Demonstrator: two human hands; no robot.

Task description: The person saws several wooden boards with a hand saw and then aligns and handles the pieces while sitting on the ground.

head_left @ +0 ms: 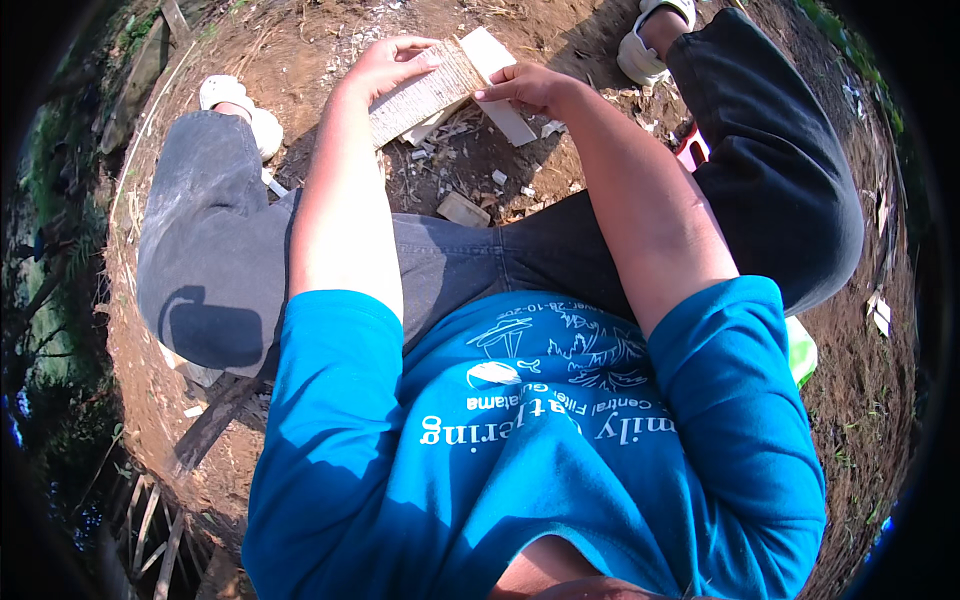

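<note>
My left hand (392, 70) grips a rough-faced wooden plank (425, 98), its thumb lying on the upper face near the far edge. A smoother, pale board (512, 122) crosses the right end of that plank at an angle. My right hand (535, 88) is closed at the place where the two pieces meet, fingertips at the plank's end corner. Part of the pale board is hidden behind the right fingers. Another pale wood piece (425, 128) shows beneath the plank.
Wood chips and a small offcut (463, 210) lie on the brown soil between my spread legs. A red-and-white object (692, 148) is beside my right leg, partly hidden. Something bright green (800, 352) sits at my right hip. A dark piece of wood (215, 425) lies at my left.
</note>
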